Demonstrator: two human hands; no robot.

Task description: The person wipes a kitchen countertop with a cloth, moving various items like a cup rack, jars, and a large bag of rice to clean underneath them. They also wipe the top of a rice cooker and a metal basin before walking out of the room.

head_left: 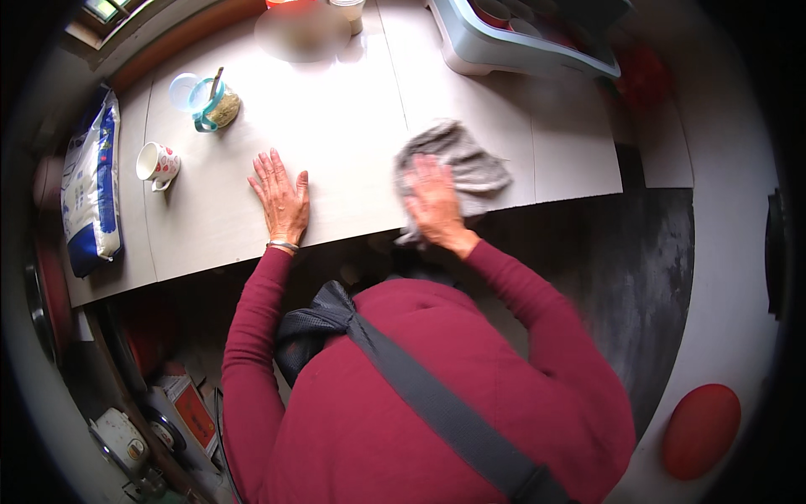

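My left hand [281, 196] lies flat on the pale tabletop [336, 151], fingers spread, with nothing under it that I can see. A crumpled grey cloth [470, 164] is on the table at the right, and my right hand [434, 197] presses down on its left part, slightly blurred. Part of the cloth hangs at the table's front edge below that hand. To the left of my left hand stand a white mug [157, 165] with red dots and a jar [216, 105] with a teal rim and handle, a spoon-like handle sticking out of it.
A blue-and-white bag [94, 185] lies along the table's left end. At the back right stands a pale blue rack [504, 46] with bowls in it. A cup [348, 14] is at the far edge. A red round stool [702, 432] stands at the lower right.
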